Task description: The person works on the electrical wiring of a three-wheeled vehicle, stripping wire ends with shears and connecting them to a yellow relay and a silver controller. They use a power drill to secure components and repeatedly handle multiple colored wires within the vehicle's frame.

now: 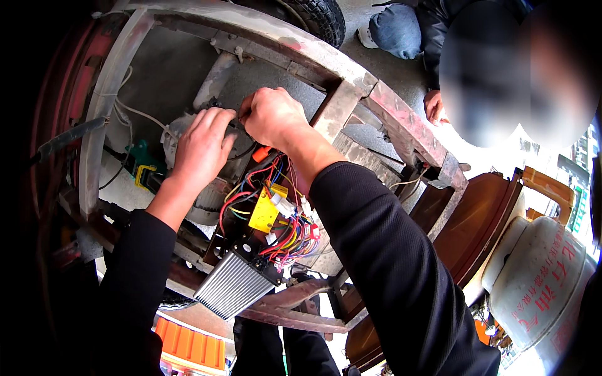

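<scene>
Both my hands meet over an opening in a metal vehicle frame (288, 34). My left hand (202, 145) is closed, its curved fingers reaching toward the right hand; what they grip is hidden. My right hand (273, 116) is closed in a pinch on something small that I cannot make out. Just below it shows an orange piece (261, 153). Nearer me lies a bundle of coloured wires (291, 241) with white connectors, around a yellow piece (264, 212). The wires run to a silver finned controller box (233, 285) at the frame's near side.
A black tyre (316, 19) stands beyond the frame. At the upper right another person's hand (434, 106) shows near the frame. Brown panels (480, 222) and a grey gas cylinder (536, 282) stand at the right. An orange crate (190, 344) sits at the lower left.
</scene>
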Available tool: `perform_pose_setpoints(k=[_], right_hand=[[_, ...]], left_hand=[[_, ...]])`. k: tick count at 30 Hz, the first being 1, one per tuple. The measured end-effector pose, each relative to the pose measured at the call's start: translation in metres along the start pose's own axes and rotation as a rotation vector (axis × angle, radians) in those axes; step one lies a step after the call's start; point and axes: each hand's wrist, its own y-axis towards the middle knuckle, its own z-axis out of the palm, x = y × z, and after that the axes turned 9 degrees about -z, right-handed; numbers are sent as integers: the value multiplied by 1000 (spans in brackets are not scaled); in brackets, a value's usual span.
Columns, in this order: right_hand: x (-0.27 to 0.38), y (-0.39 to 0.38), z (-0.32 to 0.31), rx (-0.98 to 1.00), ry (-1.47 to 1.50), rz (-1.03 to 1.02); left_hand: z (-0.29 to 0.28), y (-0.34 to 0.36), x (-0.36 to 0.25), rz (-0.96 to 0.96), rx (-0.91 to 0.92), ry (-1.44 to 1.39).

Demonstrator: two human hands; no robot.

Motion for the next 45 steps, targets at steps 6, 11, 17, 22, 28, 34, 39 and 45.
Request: perform_pose_setpoints(k=[6, 11, 17, 22, 28, 34, 39, 45], right_hand=[[1, 0, -1, 2, 2, -7], [1, 2, 0, -13, 3, 2], [2, 1, 1, -21, -7, 1], [6, 2, -4, 60, -3, 60], [7, 0, -5, 70, 11, 71], [7, 0, -7, 67, 11, 47], [8, -1, -7, 65, 12, 69], [8, 1, -6, 73, 0, 74]], left_hand=[[9, 10, 1, -403, 163, -341], [3, 24, 8, -1217, 530, -1345], [5, 0, -1, -15, -133, -20], [15, 1, 0, -59, -52, 24], [12, 14, 5, -1264, 456, -1423], [8, 3, -2, -890, 342, -668], [5, 0, -1, 31, -15, 66], [10, 18, 10, -819, 341, -797]])
